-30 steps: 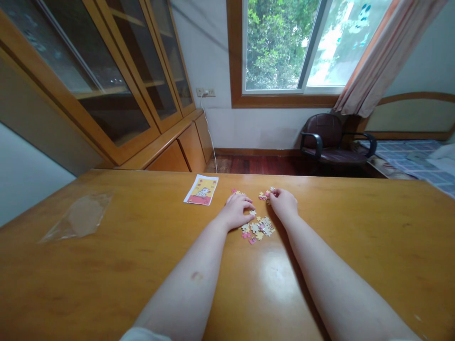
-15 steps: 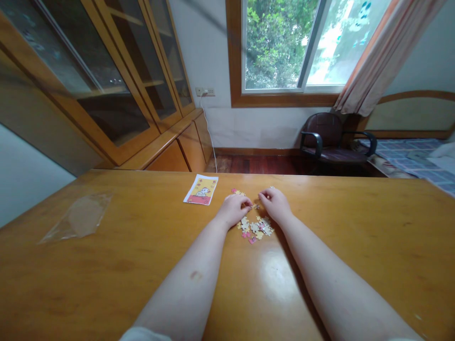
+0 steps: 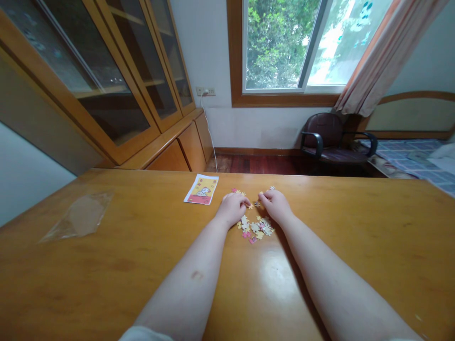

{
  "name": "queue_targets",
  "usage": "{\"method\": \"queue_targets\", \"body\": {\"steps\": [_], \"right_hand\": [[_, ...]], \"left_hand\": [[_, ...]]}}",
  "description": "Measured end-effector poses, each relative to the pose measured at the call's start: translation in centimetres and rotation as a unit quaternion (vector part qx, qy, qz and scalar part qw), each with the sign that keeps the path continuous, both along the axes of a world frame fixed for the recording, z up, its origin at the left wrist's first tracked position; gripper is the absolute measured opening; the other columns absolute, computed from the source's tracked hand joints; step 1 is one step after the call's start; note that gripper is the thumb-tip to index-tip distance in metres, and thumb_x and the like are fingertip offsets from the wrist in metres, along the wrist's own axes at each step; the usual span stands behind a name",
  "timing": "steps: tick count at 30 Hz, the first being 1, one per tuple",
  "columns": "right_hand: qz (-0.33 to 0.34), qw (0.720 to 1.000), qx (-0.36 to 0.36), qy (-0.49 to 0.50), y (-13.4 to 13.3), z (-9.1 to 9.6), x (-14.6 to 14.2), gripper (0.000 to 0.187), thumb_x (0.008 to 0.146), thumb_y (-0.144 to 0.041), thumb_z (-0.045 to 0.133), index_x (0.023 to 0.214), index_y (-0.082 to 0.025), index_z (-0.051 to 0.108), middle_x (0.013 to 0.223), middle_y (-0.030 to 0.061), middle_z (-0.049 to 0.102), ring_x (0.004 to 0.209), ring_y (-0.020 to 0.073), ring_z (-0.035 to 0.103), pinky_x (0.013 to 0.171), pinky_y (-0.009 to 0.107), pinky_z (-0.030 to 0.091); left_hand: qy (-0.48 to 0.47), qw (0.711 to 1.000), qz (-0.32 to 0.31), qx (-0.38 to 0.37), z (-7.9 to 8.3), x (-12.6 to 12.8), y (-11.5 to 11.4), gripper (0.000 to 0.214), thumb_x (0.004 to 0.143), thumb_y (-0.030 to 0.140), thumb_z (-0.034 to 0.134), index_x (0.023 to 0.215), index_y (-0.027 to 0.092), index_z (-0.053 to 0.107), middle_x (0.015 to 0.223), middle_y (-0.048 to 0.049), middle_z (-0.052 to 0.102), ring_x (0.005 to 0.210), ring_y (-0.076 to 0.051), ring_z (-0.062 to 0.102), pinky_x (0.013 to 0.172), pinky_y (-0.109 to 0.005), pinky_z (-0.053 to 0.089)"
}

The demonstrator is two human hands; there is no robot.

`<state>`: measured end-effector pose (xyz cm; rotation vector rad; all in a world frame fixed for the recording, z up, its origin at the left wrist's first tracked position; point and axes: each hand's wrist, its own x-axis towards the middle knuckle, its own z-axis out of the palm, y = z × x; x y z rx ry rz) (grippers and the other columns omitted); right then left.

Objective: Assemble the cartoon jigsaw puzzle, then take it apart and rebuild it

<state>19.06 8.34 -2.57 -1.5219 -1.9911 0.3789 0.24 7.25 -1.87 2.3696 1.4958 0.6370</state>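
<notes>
Several small jigsaw puzzle pieces in cream, yellow and pink lie in a loose heap on the wooden table, just below my hands. My left hand rests with curled fingers beside a few pink and yellow pieces. My right hand is curled close to a tiny cluster of pieces between the two hands. Whether either hand pinches a piece is too small to tell. A yellow and red picture card showing a cartoon animal lies left of my left hand.
A clear plastic bag lies flat on the honey-coloured table at the left. Beyond the table's far edge stand a glass-fronted wooden cabinet, a dark office chair and a bed.
My hands have drawn closer together. The small cluster near my right hand has shifted left and toward me, into the gap between the hands.
</notes>
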Motion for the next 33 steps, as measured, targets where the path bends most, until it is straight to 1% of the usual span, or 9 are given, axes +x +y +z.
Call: {"method": "queue_targets", "body": {"steps": [3,6,8,13,20,24,28,31,33], "right_hand": [[0.059,0.998,0.001,0.008,0.0,0.0,-0.1,0.037,0.09,-0.035,0.047,0.066,-0.02,0.07,0.067,0.0029,0.064,0.069,0.0146,0.056,0.067,0.025,0.037],[0.118,0.993,-0.001,-0.012,-0.1,-0.1,-0.2,0.036,0.09,-0.034,0.049,0.065,-0.02,0.07,0.068,0.0023,0.064,0.069,0.0138,0.056,0.071,0.025,0.038],[0.126,0.991,-0.006,-0.032,-0.1,-0.1,-0.2,0.037,0.09,-0.034,0.048,0.064,-0.019,0.069,0.069,0.0022,0.064,0.069,0.0137,0.055,0.072,0.025,0.039],[0.06,0.996,0.007,-0.066,-0.1,0.1,-0.1,0.033,0.09,-0.031,0.049,0.067,-0.02,0.071,0.073,0.0041,0.066,0.074,0.0156,0.056,0.075,0.026,0.039],[0.115,0.991,0.022,-0.064,-0.3,-0.1,-0.4,0.027,0.089,-0.039,0.053,0.082,-0.025,0.075,0.094,0.0038,0.068,0.087,0.0179,0.054,0.085,0.033,0.035],[0.03,0.996,0.008,-0.085,-0.1,-0.3,-0.2,0.03,0.09,-0.035,0.05,0.079,-0.023,0.075,0.099,0.004,0.069,0.094,0.0211,0.053,0.087,0.036,0.033],[-0.052,0.996,0.007,-0.078,0.2,0.0,0.1,0.028,0.089,-0.032,0.05,0.077,-0.02,0.073,0.096,0.0066,0.069,0.092,0.0214,0.054,0.084,0.033,0.036],[-0.048,0.998,-0.018,-0.045,0.2,0.4,0.4,0.026,0.087,-0.031,0.051,0.077,-0.018,0.072,0.086,0.0069,0.069,0.085,0.0189,0.057,0.078,0.029,0.039],[-0.015,0.996,-0.085,-0.01,0.1,0.9,0.7,0.021,0.084,-0.031,0.055,0.076,-0.018,0.07,0.08,0.0052,0.069,0.077,0.0167,0.059,0.071,0.026,0.04]], "left_hand": [[0.003,1.0,0.009,0.0,0.1,0.0,-0.1,0.027,0.075,0.012,0.051,0.078,0.025,0.075,0.091,-0.0008,0.071,0.092,-0.019,0.059,0.091,-0.034,0.044],[0.003,1.0,0.004,-0.002,0.0,0.0,-0.1,0.028,0.076,0.014,0.051,0.082,0.027,0.076,0.094,-0.0007,0.071,0.095,-0.02,0.058,0.095,-0.037,0.041],[0.003,1.0,-0.005,-0.004,-0.1,0.0,0.0,0.029,0.077,0.014,0.051,0.085,0.028,0.076,0.095,-0.0009,0.071,0.097,-0.02,0.057,0.097,-0.038,0.04],[0.002,1.0,0.008,0.011,-0.3,0.0,0.1,0.035,0.074,0.01,0.05,0.095,0.026,0.073,0.098,-0.0019,0.07,0.098,-0.02,0.057,0.095,-0.037,0.042],[-0.035,0.998,0.047,0.021,0.1,0.0,0.1,0.028,0.077,0.012,0.049,0.089,0.022,0.072,0.096,-0.0034,0.071,0.097,-0.021,0.059,0.092,-0.036,0.045],[-0.04,0.998,0.051,0.017,0.0,0.0,0.1,0.027,0.076,0.011,0.049,0.088,0.022,0.071,0.097,-0.0028,0.071,0.098,-0.021,0.059,0.093,-0.036,0.044],[-0.046,0.997,0.055,0.017,-0.3,-0.1,0.2,0.028,0.077,0.011,0.049,0.087,0.022,0.072,0.097,-0.0018,0.071,0.098,-0.02,0.059,0.093,-0.035,0.044],[-0.049,0.997,0.059,0.014,-0.4,-0.1,0.3,0.027,0.078,0.013,0.049,0.088,0.022,0.072,0.097,-0.0016,0.071,0.099,-0.02,0.059,0.093,-0.034,0.044],[-0.053,0.997,0.061,0.012,-0.4,-0.2,0.3,0.026,0.078,0.013,0.049,0.088,0.022,0.072,0.097,-0.0016,0.072,0.099,-0.02,0.059,0.093,-0.035,0.045]]}}
